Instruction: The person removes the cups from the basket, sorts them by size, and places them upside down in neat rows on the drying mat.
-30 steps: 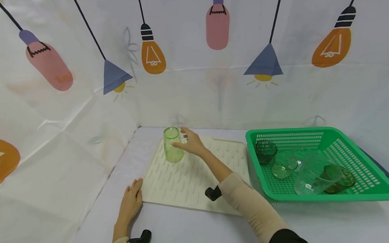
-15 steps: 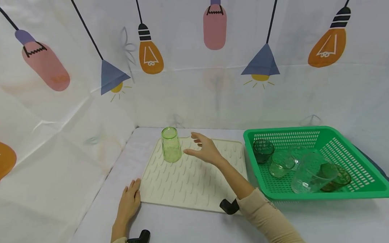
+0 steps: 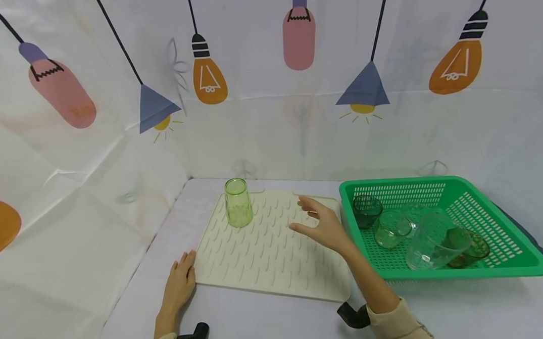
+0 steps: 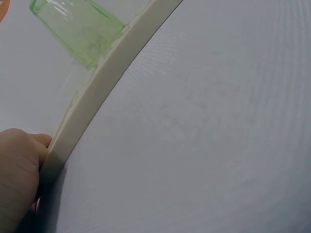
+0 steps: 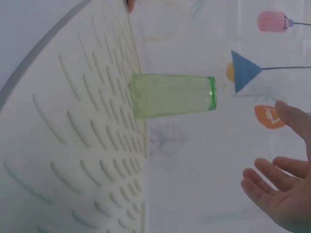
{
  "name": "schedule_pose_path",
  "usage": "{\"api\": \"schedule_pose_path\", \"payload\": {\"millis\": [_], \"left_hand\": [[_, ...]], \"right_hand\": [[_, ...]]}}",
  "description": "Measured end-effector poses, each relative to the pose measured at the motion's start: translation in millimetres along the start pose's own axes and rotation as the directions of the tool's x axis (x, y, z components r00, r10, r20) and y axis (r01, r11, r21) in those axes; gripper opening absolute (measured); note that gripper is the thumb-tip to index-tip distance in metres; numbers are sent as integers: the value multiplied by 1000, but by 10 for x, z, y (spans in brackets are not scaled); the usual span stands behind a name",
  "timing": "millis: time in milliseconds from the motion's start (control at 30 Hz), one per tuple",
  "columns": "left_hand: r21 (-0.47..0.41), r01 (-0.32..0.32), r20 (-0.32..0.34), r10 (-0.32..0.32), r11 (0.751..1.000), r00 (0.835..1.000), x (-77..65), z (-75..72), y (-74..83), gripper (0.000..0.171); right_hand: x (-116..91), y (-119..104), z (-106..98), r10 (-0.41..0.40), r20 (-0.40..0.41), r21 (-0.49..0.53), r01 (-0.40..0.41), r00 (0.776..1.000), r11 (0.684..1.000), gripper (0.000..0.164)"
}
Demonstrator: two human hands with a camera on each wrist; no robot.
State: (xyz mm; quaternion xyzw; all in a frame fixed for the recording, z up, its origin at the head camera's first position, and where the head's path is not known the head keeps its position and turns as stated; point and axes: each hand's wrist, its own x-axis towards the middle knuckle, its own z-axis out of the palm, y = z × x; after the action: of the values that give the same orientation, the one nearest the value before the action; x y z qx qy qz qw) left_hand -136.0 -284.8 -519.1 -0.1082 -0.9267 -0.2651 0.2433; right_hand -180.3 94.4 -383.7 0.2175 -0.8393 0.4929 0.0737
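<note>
A light green glass [image 3: 238, 205] stands on the far left part of a cream ridged mat [image 3: 266, 250]. The same glass [image 5: 172, 96] appears sideways in the right wrist view, apart from the fingers. My right hand [image 3: 321, 225] hovers over the right side of the mat, thumb and fingers spread, with nothing between them. My left hand [image 3: 180, 282] rests flat by the mat's left edge, its fingertips touching that edge. In the left wrist view the left hand [image 4: 19, 174] lies against the mat's rim [image 4: 92, 102], most of its fingers hidden.
To the right of the mat stands a green plastic basket [image 3: 462, 272]. Inside it lie several glasses: a dark one [image 3: 367, 211], a light green one [image 3: 391, 230], a large clear one [image 3: 431, 246] and an amber-green one [image 3: 472, 249]. A lamp-patterned sheet [image 3: 261, 134] rises behind the table.
My right hand has drawn away from the green glass, moving right and toward me with its fingers spread. The glass stays standing on the mat. The left hand has kept its place.
</note>
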Motion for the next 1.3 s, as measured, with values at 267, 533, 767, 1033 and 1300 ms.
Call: {"api": "schedule_pose_path", "payload": {"millis": [267,533,767,1033,1300], "left_hand": [[-53,-27,-48,24,998,999,-62,52,-52,37],[7,11,-8,-11,1000,1000,-8,-14,9,36],[1,33,17,-33,999,999,-13,-11,17,36],[-14,58,28,-58,998,998,-7,16,20,37],[-11,44,20,-44,999,999,2,10,33,37]], "right_hand": [[-273,35,-241,-48,-55,-41,45,997,998,64],[-495,71,-478,-58,-145,-78,47,988,996,60],[-668,192,-670,-123,-224,-170,85,967,982,59],[-880,335,-925,-85,-317,-232,9,945,973,60],[-1074,433,-1104,-61,-307,-398,-70,950,915,60]]}}
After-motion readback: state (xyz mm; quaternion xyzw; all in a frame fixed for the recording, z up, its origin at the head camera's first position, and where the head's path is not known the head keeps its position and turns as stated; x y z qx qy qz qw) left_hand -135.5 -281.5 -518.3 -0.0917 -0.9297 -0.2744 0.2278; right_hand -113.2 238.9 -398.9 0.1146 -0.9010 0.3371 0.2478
